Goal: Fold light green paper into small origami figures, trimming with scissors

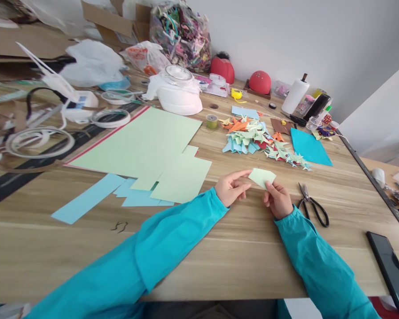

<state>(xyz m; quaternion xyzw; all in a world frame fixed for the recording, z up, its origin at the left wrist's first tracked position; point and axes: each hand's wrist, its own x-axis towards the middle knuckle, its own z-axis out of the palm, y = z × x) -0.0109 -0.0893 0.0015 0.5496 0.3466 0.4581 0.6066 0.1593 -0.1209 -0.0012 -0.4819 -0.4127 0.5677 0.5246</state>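
Note:
My right hand (278, 200) pinches a small piece of folded light green paper (261, 177) by its lower right edge, thumb on top. On the other side my left hand (232, 188) reaches toward it. Its index finger is stretched out at the paper's left corner, and its thumb is apart from it; I cannot tell whether the finger touches. Black-handled scissors (310, 204) lie just right of my right hand. Beyond the hands is a heap of folded paper stars (249, 137) in green, blue and orange.
Large light green sheets (142, 137) and blue paper strips (86, 199) lie to the left. A turquoise sheet (310, 147) is at the back right, and a phone (390, 266) at the right front edge. Tape rolls (110, 118), a thread spool (212, 121) and bags stand farther back.

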